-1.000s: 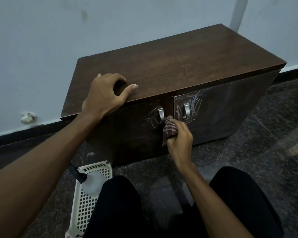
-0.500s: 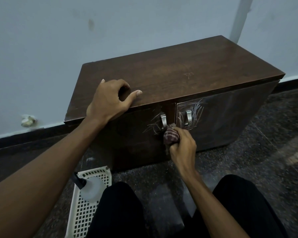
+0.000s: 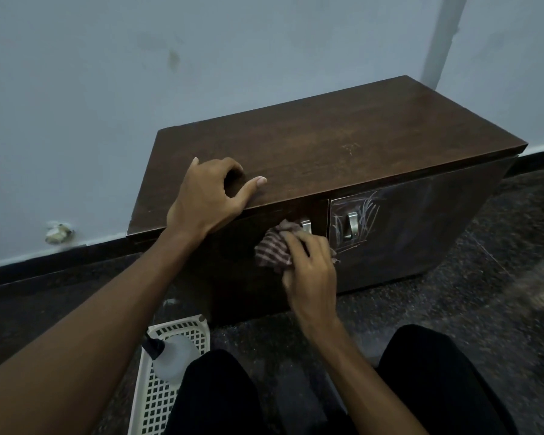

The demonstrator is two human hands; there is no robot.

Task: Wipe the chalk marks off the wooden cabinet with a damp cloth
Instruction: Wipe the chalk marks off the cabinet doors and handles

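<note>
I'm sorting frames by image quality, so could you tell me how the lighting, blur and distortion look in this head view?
Head view: dim and bluish, no glare; the cabinet front sits in shadow, yet the chalk marks on the right door show. The right hand with the cloth is slightly smeared, as is the floor at the right edge. The left hand is sharp. Wide-angle lens skews the wall pipe.

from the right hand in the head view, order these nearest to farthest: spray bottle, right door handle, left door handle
From the right hand:
1. Left door handle, just above the fingers, beside the cloth.
2. Right door handle, up and to the right, among the chalk marks.
3. Spray bottle, low left, in the basket.
</note>
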